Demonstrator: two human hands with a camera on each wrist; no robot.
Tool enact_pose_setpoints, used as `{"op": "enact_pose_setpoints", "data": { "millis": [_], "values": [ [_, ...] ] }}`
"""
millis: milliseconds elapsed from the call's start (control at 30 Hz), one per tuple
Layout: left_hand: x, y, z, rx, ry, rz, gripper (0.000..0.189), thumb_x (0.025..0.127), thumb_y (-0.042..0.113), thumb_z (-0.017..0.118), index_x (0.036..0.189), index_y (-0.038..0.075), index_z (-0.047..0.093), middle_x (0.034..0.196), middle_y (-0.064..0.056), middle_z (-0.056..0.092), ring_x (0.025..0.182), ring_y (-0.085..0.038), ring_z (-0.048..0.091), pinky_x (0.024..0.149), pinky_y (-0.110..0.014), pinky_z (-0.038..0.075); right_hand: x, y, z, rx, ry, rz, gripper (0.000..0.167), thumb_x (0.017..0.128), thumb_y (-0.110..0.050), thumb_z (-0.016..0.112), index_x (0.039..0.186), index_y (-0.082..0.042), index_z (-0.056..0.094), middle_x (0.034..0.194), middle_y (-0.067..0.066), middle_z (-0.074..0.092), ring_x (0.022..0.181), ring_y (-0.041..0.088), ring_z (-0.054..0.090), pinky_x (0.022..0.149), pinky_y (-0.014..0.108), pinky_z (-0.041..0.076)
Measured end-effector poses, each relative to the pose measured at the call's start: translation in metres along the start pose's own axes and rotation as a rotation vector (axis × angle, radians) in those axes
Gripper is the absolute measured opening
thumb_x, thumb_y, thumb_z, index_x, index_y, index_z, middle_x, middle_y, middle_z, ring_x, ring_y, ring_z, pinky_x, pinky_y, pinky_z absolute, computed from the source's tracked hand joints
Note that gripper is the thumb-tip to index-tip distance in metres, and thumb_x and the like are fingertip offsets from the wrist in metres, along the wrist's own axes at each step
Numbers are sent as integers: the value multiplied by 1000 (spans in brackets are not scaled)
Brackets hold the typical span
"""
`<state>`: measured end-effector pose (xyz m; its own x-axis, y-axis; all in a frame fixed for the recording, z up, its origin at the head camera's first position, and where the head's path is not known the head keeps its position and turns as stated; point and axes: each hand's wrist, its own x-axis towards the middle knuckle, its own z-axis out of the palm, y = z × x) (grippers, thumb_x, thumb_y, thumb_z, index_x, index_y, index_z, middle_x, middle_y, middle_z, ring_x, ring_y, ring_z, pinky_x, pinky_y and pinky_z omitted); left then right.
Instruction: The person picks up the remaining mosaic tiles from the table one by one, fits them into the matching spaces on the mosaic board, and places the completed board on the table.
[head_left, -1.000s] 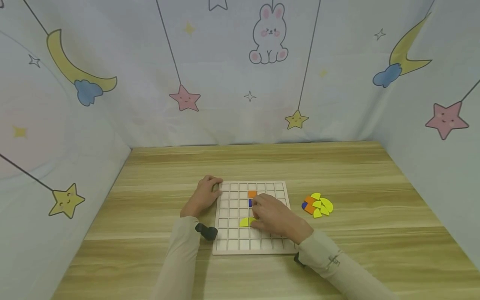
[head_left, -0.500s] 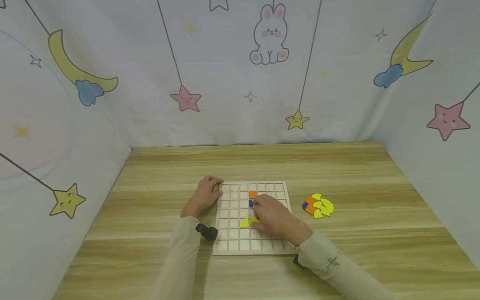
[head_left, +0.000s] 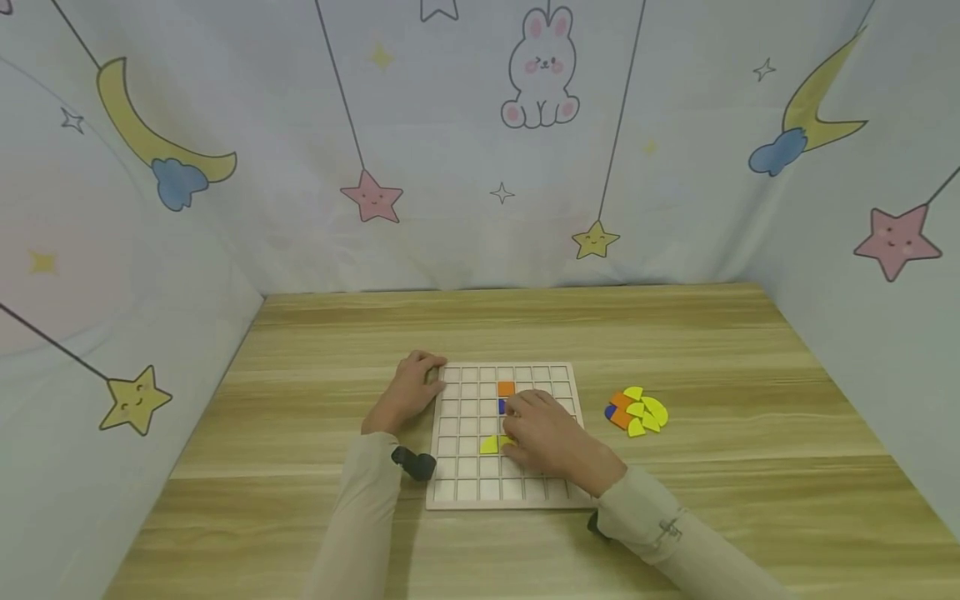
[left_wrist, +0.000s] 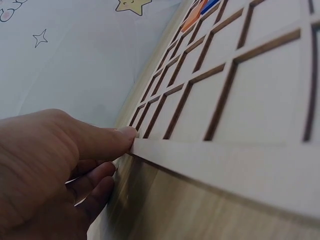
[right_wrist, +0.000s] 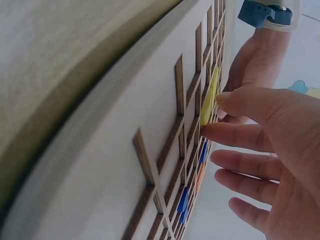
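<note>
My right hand (head_left: 551, 433) is over the middle of a pale wooden grid board (head_left: 510, 505). In the right wrist view, its thumb and index finger pinch a yellow quarter-circle tile (right_wrist: 206, 112) lying at the board's surface; the other fingers spread loosely. Left of it sits another yellow quarter-circle tile (head_left: 489, 445) in a grid cell. Farther up the board are an orange square tile (head_left: 506, 388) and, just below it, a blue tile (head_left: 502, 406), partly hidden by my right fingers. My left hand (head_left: 407, 390) rests at the board's upper left corner, one fingertip touching the frame (left_wrist: 175, 167).
To the right of the board lies a small overlapping pile with several yellow tiles (head_left: 656, 409), orange tiles (head_left: 619, 419) and a blue tile (head_left: 609, 412). The wood-grain table (head_left: 735, 500) is bounded by white cloth walls (head_left: 450, 242) printed with stars and a rabbit.
Both hands stay almost where they were. My right fingers shift only slightly over the yellow tile and the blue tile. The pile is unchanged.
</note>
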<state>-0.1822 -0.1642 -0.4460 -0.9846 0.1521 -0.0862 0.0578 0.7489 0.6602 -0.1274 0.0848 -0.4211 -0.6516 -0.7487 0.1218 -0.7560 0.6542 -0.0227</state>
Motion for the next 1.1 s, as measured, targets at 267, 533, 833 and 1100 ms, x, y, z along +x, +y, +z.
{"op": "enact_pose_setpoints", "data": {
  "millis": [267,533,833,1100],
  "values": [
    [0,-1,0,1,-5,3,43,94,14,59,136,5,51,138,-16,43,131,-36,36,109,-52,32,2,-1,5,89,13,-37,26,88,-34,65,110,-19,66,122,2,58,120,23,50,106,42,38],
    [1,0,1,6,1,3,43,95,14,58,136,6,51,138,-15,43,131,-35,36,109,-52,32,1,-3,6,86,6,-115,23,89,-35,65,109,-26,71,130,5,56,125,27,46,106,45,38],
    [2,0,0,6,-6,-5,43,94,13,58,136,6,51,139,-16,43,131,-36,36,109,-52,32,0,-2,6,80,2,-118,22,89,-33,65,110,-26,71,131,5,55,126,26,46,105,44,40],
    [1,1,0,8,-3,-6,43,94,13,59,136,6,51,139,-16,43,131,-36,36,109,-53,32,-1,1,5,111,-2,-103,27,89,-33,65,113,-23,67,129,4,56,123,23,48,103,42,41]
  ]
}}
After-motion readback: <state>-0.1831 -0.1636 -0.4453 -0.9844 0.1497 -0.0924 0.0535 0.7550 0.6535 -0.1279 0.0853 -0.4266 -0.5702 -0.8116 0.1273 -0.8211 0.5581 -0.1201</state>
